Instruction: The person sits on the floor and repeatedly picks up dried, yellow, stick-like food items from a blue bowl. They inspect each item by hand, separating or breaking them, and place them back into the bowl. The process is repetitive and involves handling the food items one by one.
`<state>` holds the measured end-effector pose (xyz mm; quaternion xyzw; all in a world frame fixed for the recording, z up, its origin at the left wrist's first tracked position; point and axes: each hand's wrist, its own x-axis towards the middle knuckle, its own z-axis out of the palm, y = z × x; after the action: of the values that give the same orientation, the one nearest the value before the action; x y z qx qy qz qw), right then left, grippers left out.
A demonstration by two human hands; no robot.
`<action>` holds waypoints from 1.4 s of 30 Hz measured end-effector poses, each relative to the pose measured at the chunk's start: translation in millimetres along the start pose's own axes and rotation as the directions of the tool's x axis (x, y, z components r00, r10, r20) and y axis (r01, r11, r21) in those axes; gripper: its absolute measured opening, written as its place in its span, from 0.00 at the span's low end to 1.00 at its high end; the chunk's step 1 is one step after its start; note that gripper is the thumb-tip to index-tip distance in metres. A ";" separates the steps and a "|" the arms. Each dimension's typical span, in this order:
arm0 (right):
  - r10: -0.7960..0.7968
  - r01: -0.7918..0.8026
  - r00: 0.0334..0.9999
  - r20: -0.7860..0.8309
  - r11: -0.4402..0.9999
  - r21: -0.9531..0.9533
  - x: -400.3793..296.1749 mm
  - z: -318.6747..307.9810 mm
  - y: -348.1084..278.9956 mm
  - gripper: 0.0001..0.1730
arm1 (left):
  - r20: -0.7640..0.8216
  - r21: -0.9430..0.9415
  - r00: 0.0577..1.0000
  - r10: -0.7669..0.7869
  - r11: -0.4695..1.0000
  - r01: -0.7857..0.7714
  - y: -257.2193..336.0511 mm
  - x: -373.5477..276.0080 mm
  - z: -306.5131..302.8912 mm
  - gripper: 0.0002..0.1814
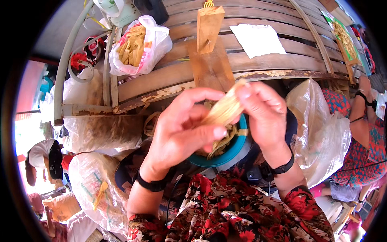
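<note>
A flat strip of pale, dried plant husk [224, 109] is stretched between my two hands. My left hand [184, 127] grips its lower end between thumb and fingers. At the upper end, my right hand [262, 112] pinches it with thumb and forefinger. Below the hands sits a teal plastic basin [239, 151] with folded husk pieces [222, 145] inside; my left hand hides part of it. Just beyond my hands, a wooden stand, made of an upright block [209, 33] on a flat board [211, 65], rests on the slatted bench.
A white plastic bag [157, 42] of folded husk pieces stands on the slatted bench [266, 65], near white paper [257, 40]. Large clear sacks flank me, left [93, 181] and right [317, 136]. A person in patterned clothing [359, 145] sits at right. The bench's metal frame [68, 60] rises at left.
</note>
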<state>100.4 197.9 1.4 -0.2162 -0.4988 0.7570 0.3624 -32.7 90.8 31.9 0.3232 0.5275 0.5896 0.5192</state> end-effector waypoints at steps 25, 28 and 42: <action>0.117 -0.114 0.993 0.028 0.988 -0.103 -36.3 -9.8 -1.4 0.22 | -0.140 0.251 0.989 -0.046 0.965 0.080 -17.1 2.7 5.9 0.07; 0.134 -0.133 0.991 -0.026 0.905 -0.403 -43.2 -0.9 0.0 0.28 | -0.103 0.526 0.988 0.112 0.850 -0.042 -20.4 2.7 16.7 0.04; 0.330 -0.315 0.932 0.150 0.942 -0.117 -34.1 -8.8 -17.8 0.25 | 0.429 -0.362 0.852 -0.301 0.807 0.467 -39.9 -3.4 -2.4 0.21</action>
<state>134.3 181.4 12.9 -0.2469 -0.5191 0.7983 0.1797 -23.2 83.0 -6.3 0.1776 0.3288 0.5090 0.7754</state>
